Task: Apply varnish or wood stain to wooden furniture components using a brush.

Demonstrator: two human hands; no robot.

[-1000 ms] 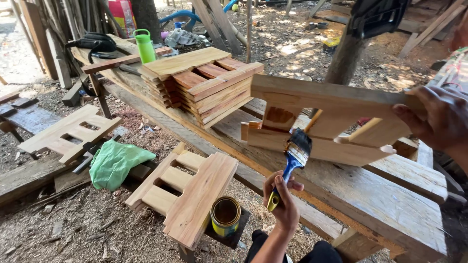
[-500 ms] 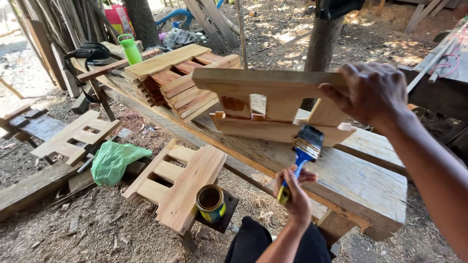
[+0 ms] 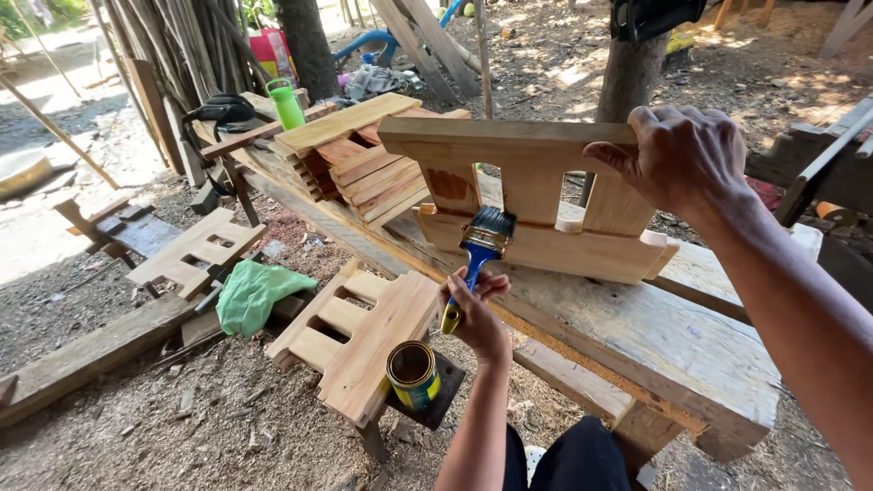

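Observation:
My right hand grips the top right edge of a slatted wooden frame, holding it upright on the plank workbench. My left hand holds a blue-handled paintbrush by its yellow end. The dark bristles touch the frame's lower rail near its left side. Part of the left slat looks darker and wet. An open yellow tin can stands on a dark block just below my left hand.
A second slatted frame lies flat beside the can. A stack of cut wooden pieces sits further along the bench, with a green bottle behind. A green bag and another frame lie on the sawdust ground.
My right hand has shifted along the frame's top edge and stood the frame more upright. The brush has risen from below the frame onto its lower rail.

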